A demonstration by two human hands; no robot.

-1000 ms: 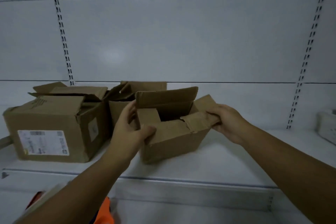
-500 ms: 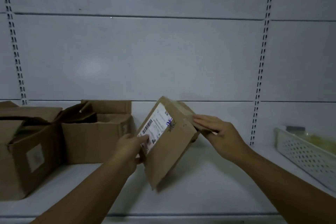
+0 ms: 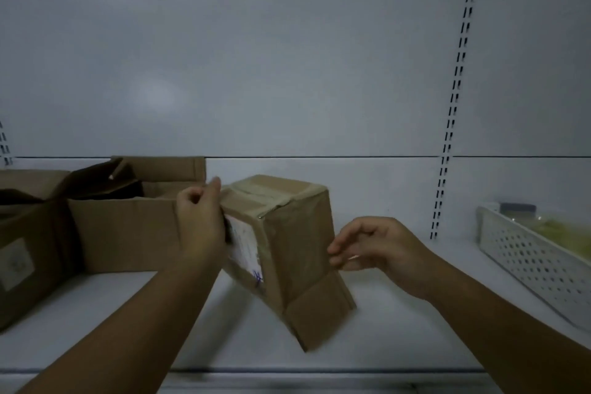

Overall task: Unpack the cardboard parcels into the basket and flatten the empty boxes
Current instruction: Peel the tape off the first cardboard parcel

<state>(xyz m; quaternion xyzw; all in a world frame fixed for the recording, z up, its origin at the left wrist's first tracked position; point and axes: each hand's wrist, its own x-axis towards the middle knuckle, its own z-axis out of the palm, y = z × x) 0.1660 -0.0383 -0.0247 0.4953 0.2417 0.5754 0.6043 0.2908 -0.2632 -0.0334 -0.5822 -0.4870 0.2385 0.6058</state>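
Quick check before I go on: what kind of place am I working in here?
Probably a shop or stockroom shelving bay: a white shelf with a panelled back wall, slotted uprights, opened boxes at left and a perforated basket at right.

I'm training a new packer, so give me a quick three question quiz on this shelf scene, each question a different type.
1. True or false: the small box rests flat on the shelf.
2. Which hand covers part of its white label? A) left hand B) right hand C) neither
3. Fill in: the white perforated basket sits at the far ____ of the shelf.

Key
1. False: it is tilted, lower corner down.
2. A.
3. Right; the open boxes stand at the left.
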